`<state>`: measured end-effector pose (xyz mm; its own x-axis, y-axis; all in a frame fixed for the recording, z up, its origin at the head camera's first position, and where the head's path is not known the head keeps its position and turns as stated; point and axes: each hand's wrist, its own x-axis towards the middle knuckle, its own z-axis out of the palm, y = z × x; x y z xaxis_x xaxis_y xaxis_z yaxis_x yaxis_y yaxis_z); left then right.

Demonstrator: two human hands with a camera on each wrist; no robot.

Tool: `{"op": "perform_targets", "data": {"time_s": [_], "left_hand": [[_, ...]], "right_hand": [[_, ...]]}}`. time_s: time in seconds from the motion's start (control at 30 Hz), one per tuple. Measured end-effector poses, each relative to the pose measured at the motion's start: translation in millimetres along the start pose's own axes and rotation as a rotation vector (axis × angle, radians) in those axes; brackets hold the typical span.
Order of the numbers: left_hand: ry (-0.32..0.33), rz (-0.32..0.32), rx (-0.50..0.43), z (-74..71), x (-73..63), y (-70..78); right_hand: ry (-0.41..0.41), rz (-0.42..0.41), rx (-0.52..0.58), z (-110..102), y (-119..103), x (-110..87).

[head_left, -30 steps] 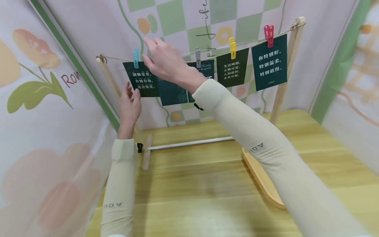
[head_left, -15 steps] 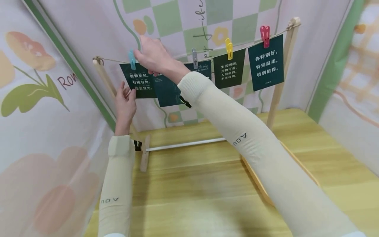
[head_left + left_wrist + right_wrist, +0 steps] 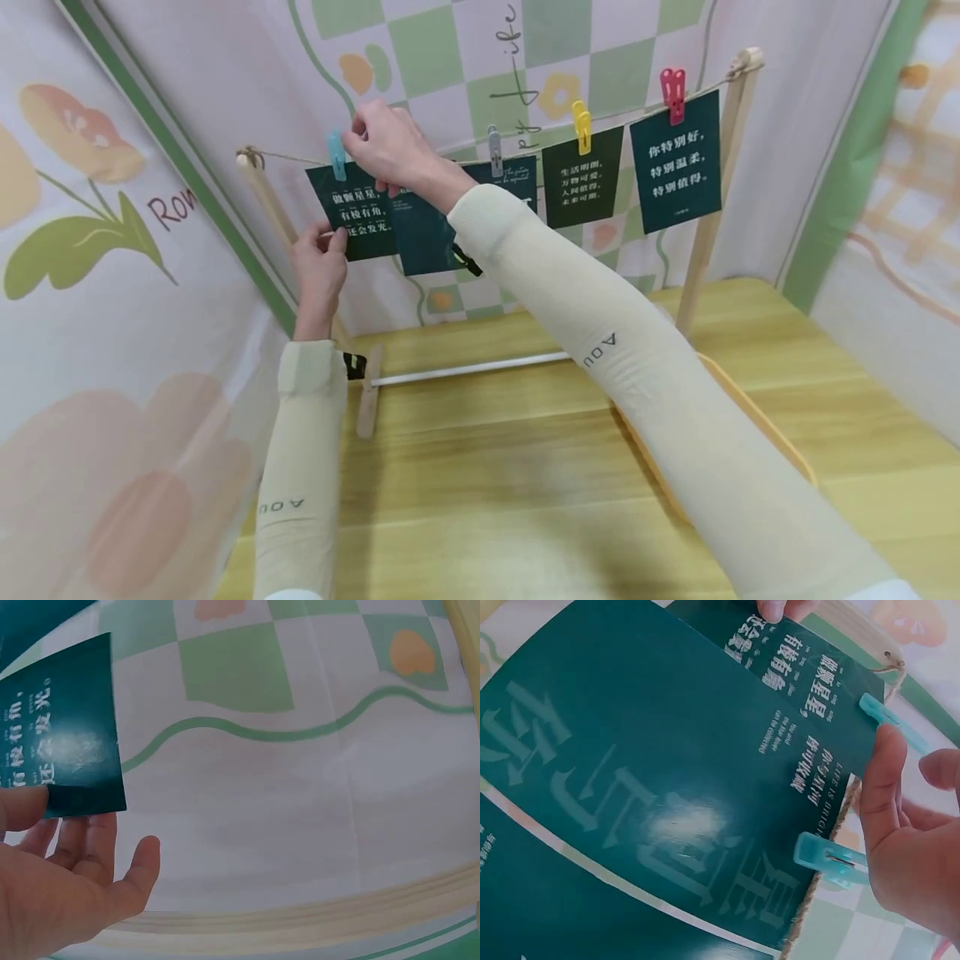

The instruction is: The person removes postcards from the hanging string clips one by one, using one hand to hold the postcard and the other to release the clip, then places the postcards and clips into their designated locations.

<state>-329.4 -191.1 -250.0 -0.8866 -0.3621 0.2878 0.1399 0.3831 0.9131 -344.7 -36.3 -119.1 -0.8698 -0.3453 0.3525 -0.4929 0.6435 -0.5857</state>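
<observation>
My left hand [image 3: 318, 271] pinches the lower left edge of the leftmost dark green card [image 3: 352, 221]. In the left wrist view the thumb lies over that card's printed face [image 3: 71, 727], with other fingers behind. Just right of the light blue clothespin [image 3: 337, 157] that clips this card to the twine is my right hand [image 3: 397, 150]. Its fingers are bent, and the right wrist view shows nothing between thumb and forefinger, close beside the clothespin [image 3: 889, 716]. A second dark green card [image 3: 427, 237] hangs under a teal clothespin [image 3: 829, 859], which the right hand hides from the head view.
Further right hang cards under grey [image 3: 494, 150], yellow [image 3: 582, 127] and red [image 3: 673, 96] clothespins. Wooden posts [image 3: 708, 217] hold up the twine, and a white rod [image 3: 465, 368] runs low between them. A yellow tray [image 3: 757, 417] sits partly under the right arm.
The left hand has closed on the leftmost card's edge, and that card's bottom hangs slightly lower. The right hand moved left to the light blue clothespin, then slightly right and down of it.
</observation>
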Motion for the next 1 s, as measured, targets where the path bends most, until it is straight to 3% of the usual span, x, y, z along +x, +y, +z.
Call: {"op": "perform_targets", "data": {"time_s": [0.1, 0.33, 0.57, 0.83, 1.0], "left_hand": [[-0.021, -0.031, -0.024, 7.8, 0.9, 0.4], [-0.101, -0.036, -0.086, 23.5, 2.8, 3.0], [-0.138, -0.057, -0.097, 28.9, -0.8, 0.5], [-0.082, -0.071, -0.071, 4.5, -3.7, -7.8], [-0.083, -0.108, -0.074, -5.1, -4.7, -11.7]], "right_hand": [[-0.014, 0.015, 0.014, -2.9, 7.4, 0.9], [-0.018, 0.063, 0.023, -12.0, 22.4, -1.1], [-0.029, 0.022, 0.096, -10.3, 28.7, -5.7], [-0.066, -0.038, 0.119, 8.9, 10.2, 1.5], [-0.035, -0.062, 0.092, 19.8, 7.9, 4.3]]}}
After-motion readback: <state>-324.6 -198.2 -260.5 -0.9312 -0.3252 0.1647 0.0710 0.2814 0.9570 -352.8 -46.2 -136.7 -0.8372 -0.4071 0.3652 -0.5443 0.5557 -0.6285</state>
